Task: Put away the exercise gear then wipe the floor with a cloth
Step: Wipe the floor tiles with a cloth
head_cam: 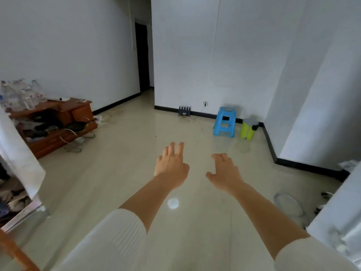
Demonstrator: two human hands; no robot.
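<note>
Holding left hand (172, 165) and right hand (224, 171) out over the floor (117, 173), both released, grasping nothing. Noting a hoop (295, 202), likely exercise gear, lying near right. Judging the putting-away step as pending, needing a rightward turn and a reach down. Seeing no cloth.

Your left hand (172, 165) and right hand (224, 171) hang over the floor (121, 169), side by side, not touching. Far ahead a stool (224, 122) stands by the wall (195, 65), a bin (248, 128) just to its right. On your left sits a cabinet (52, 141), bottles (17, 92) on top, a pan (76, 126) on its shelf.
</note>
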